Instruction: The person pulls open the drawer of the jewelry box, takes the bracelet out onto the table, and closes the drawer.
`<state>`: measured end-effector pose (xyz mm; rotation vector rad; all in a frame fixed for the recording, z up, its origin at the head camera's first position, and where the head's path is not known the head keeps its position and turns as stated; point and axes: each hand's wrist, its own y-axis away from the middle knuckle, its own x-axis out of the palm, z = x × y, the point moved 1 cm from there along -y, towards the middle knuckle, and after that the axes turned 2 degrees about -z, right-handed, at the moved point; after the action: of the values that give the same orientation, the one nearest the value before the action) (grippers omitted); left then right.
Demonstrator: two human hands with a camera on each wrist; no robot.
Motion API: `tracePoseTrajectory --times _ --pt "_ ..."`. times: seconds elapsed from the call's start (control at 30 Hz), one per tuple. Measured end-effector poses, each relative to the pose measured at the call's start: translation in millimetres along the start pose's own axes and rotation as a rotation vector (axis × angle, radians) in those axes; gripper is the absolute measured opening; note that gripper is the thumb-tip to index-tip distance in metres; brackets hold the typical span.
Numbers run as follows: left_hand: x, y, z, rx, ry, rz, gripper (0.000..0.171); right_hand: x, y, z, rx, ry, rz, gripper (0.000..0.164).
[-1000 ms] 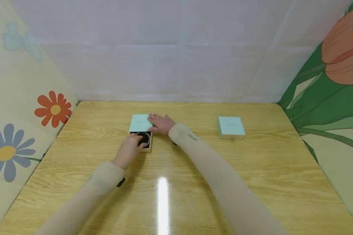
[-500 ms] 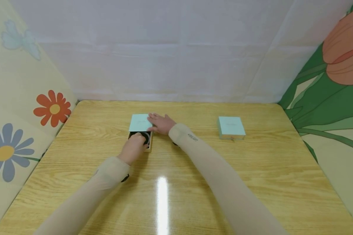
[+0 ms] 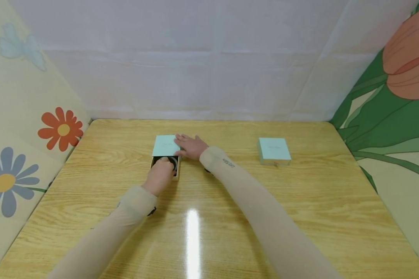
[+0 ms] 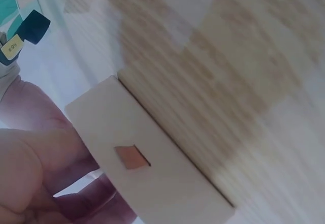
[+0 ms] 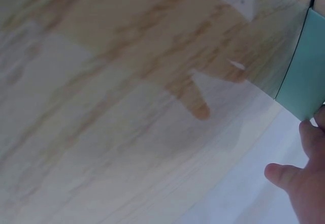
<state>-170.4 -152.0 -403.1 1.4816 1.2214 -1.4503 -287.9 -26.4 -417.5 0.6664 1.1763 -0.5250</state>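
Note:
A pale teal box (image 3: 166,145) stands left of centre on the table, its drawer (image 3: 175,178) pulled out toward me. In the drawer's black interior lies a grey ring-shaped object like a bangle (image 3: 175,162), partly covered by my hand. My left hand (image 3: 160,174) reaches into the drawer with bent fingers; its fingertips are hidden, so a pinch cannot be confirmed. The left wrist view has the drawer's pale front with a small orange-brown tab (image 4: 132,157), and my thumb behind it. My right hand (image 3: 193,148) rests with spread fingers on the box's right edge, steadying contact visible on the teal side (image 5: 304,66).
A second teal box (image 3: 274,149), closed, with a small tab at its front, stands to the right on the wooden table (image 3: 230,240). A white cloth (image 3: 209,77) hangs behind the table. Flower-printed panels (image 3: 398,131) flank both sides.
My left hand has moved slightly right and its fingers have bent deeper into the drawer over the bangle. My right hand and both boxes stay where they were.

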Motion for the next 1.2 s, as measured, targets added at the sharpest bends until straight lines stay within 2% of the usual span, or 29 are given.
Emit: tracePoseTrajectory --times 0.13,0.3,0.5,0.67,0.97,1.2 --pt "1.3 2.7 -0.6 0.000 -0.025 -0.050 0.011 1.3 -2.2 -1.1 0.000 -0.001 0.002 0.069" --pt "3.3 4.8 0.5 -0.015 0.015 -0.104 0.009 1.4 -2.5 -1.1 0.001 -0.009 0.003 0.069" --pt "-0.2 6.9 2.2 -0.039 0.107 -0.074 0.011 0.7 -1.7 0.1 0.002 -0.001 0.005 0.069" --pt "-6.0 11.4 4.1 -0.112 0.168 -0.054 0.012 -0.2 -0.1 0.6 -0.002 0.001 -0.002 0.069" --pt "-6.9 19.9 11.1 -0.138 0.202 -0.141 0.007 -0.1 -0.6 -0.7 -0.004 -0.015 0.004 0.069" --pt "-10.1 24.1 16.1 -0.116 0.217 -0.218 0.010 0.4 -1.6 -1.1 -0.005 -0.019 0.002 0.069"
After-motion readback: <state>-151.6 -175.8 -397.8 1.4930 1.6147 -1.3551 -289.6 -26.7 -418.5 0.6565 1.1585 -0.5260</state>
